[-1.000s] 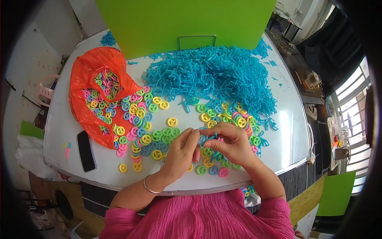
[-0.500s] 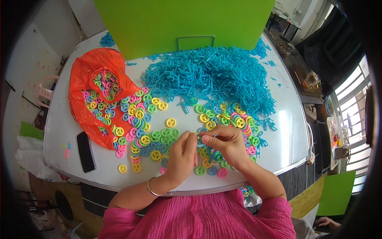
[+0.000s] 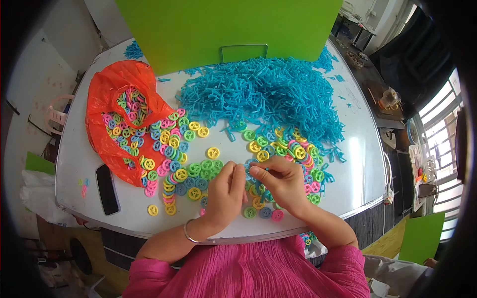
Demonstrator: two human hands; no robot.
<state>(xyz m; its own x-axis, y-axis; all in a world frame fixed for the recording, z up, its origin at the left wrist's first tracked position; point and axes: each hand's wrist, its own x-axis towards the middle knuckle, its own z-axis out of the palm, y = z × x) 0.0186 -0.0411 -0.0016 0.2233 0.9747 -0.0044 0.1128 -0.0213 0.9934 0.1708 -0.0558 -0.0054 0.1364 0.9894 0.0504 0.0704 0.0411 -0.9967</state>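
Observation:
My left hand [image 3: 228, 190] is closed in a pinch, its fingertips nearly meeting those of my right hand [image 3: 281, 181] above the front of the table. Whatever the left fingers hold is too small and hidden to make out. Blue plastic pieces [image 3: 264, 190] of the thin, branched kind stick out below my right hand, which is closed around them. Between the hands shows a bit of light blue, perhaps part of a wheel. Small spoked plastic wheels in green [image 3: 249, 212], blue [image 3: 266, 213] and pink [image 3: 277, 215] lie under and beside the hands.
A big heap of blue branched pieces [image 3: 263, 94] covers the back, before a green panel [image 3: 228, 30] with a metal handle. At left lie a red plastic bag [image 3: 102, 97] of wheels and a phone [image 3: 108, 189]. The white table's front edge [image 3: 218, 242] is near me.
The yellow bit that showed between my fingertips is now out of sight. My left hand has tilted slightly and moved up a little; the right has hardly moved. The hand at lower right has mostly left view.

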